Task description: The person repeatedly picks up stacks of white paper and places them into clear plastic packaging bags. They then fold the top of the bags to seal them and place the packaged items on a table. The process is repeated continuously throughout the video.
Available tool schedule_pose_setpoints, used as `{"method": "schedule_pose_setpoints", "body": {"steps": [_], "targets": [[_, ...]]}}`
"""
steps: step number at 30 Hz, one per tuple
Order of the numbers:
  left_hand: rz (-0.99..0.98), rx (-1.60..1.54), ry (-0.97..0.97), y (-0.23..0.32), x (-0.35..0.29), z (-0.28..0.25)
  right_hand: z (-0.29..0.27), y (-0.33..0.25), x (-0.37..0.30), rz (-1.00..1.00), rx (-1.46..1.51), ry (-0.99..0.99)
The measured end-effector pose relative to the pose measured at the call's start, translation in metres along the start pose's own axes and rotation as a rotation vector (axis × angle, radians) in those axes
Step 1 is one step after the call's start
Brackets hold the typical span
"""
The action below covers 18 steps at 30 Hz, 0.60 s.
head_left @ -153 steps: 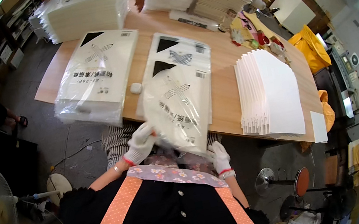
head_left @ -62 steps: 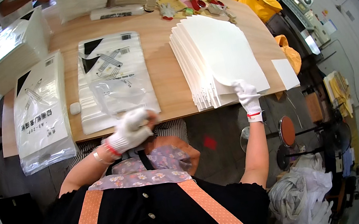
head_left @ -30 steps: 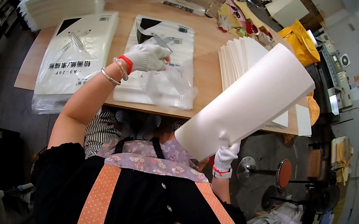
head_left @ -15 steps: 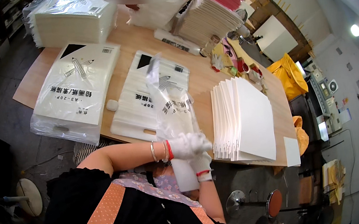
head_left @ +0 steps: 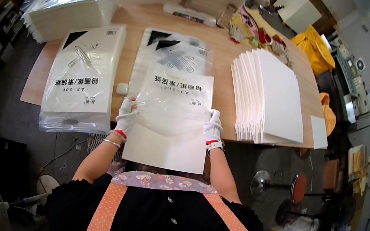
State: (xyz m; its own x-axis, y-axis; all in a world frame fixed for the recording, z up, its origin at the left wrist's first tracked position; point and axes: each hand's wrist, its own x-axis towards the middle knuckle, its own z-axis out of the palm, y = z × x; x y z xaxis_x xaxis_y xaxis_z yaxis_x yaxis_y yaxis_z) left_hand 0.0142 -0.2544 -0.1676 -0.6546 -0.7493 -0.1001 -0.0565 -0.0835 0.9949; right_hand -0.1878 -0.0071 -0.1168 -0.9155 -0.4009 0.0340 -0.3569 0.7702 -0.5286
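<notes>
A clear plastic bag (head_left: 163, 102) printed with crossed pencils and a black corner lies in front of me. White paper sheets (head_left: 164, 151) stick out of its near end, over the table's front edge. My left hand (head_left: 126, 115), in a white glove, pinches the bag's left edge. Gloved too, my right hand (head_left: 212, 125) has its fingers curled round the right edge of bag and paper. More printed bags (head_left: 155, 34) lie underneath, mostly covered. How far the paper reaches inside the bag is hard to make out.
Left of the work lies a stack of filled printed bags (head_left: 86, 78), with a small white rounded object (head_left: 122, 88) beside it. White paper bundles (head_left: 267, 96) stand fanned at the right. Behind are a taller wrapped stack (head_left: 70, 17), a glass jar (head_left: 227, 15) and loose scraps (head_left: 254, 30).
My hands were together near my body at the bag's near end. They have moved apart to its two sides, and the crumpled bag now lies spread flat with paper showing.
</notes>
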Motion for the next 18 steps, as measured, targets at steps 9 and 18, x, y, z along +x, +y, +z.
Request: {"method": "schedule_pose_setpoints", "body": {"steps": [9, 18], "targets": [[-0.146, 0.23, -0.259, -0.001, -0.17, -0.058, -0.028, 0.05, -0.165, -0.314, 0.58, -0.096], [-0.073, 0.231, -0.02, 0.038, -0.177, -0.028, -0.054, 0.029, -0.143, -0.131, 0.122, -0.045]]}}
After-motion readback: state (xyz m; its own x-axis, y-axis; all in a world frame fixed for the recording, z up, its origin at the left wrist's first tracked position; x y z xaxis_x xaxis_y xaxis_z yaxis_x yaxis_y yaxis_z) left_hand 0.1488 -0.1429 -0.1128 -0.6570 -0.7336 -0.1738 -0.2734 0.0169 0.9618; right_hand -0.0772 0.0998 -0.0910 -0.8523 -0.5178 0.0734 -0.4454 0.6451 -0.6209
